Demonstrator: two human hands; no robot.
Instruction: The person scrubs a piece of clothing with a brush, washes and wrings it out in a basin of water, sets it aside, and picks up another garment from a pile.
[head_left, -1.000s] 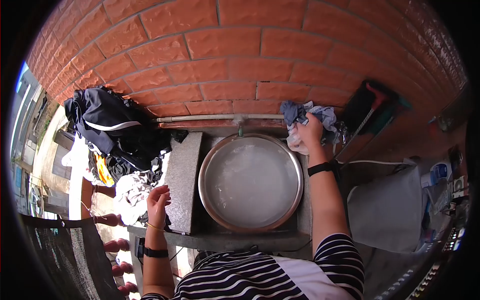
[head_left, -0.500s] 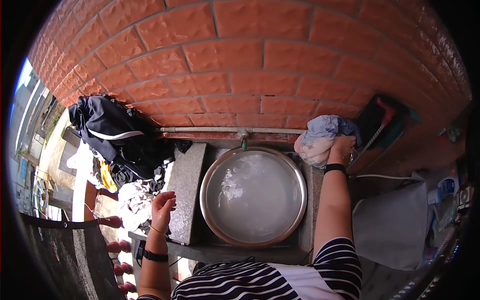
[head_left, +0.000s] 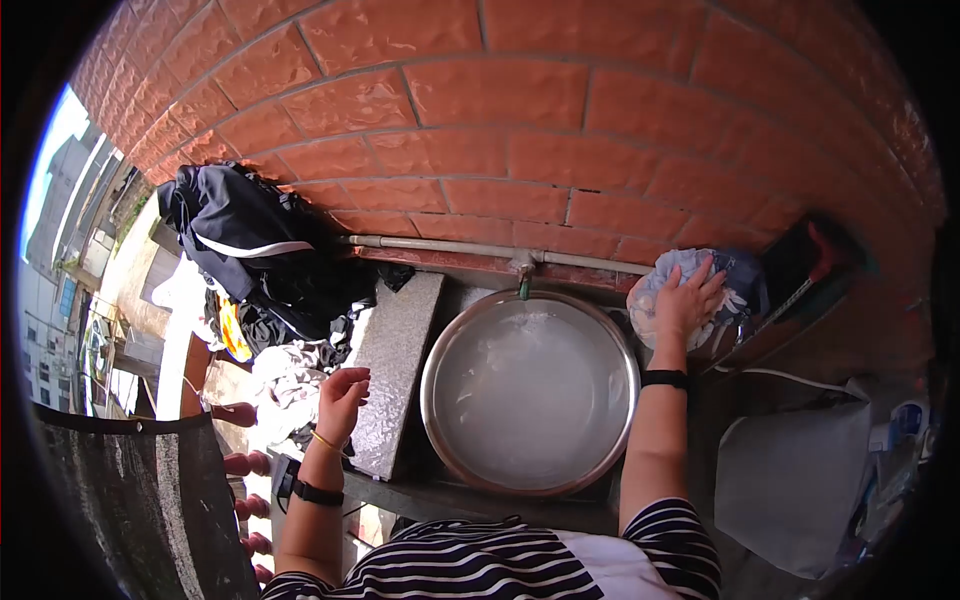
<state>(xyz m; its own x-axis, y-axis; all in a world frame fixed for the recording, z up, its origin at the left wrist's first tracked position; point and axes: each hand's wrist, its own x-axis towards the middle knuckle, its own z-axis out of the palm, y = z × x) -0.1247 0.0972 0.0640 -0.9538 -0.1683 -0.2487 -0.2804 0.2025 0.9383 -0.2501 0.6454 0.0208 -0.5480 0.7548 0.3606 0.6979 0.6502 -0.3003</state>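
Observation:
My right hand (head_left: 688,300) lies spread on top of a bundle of pale blue and whitish cloth (head_left: 648,297) by the wall, right of the basin. My left hand (head_left: 341,398) hovers near the left stone slab (head_left: 396,350), fingers loosely curled, with nothing visible in it. Between my arms a round metal basin (head_left: 530,400) holds cloudy, greyish water. The tap (head_left: 524,284) is at the basin's far rim.
Dark clothes (head_left: 240,225) are heaped at the back left, with white clothes (head_left: 290,380) nearer. A pipe (head_left: 440,246) runs along the brick wall (head_left: 500,90). A red-handled tool (head_left: 822,252) leans at the right, above a grey cover (head_left: 790,480).
My right hand has gone from gripping the cloth to lying flat on it, and the cloth is now a rounder bundle. The view has turned slightly. My left hand stays raised.

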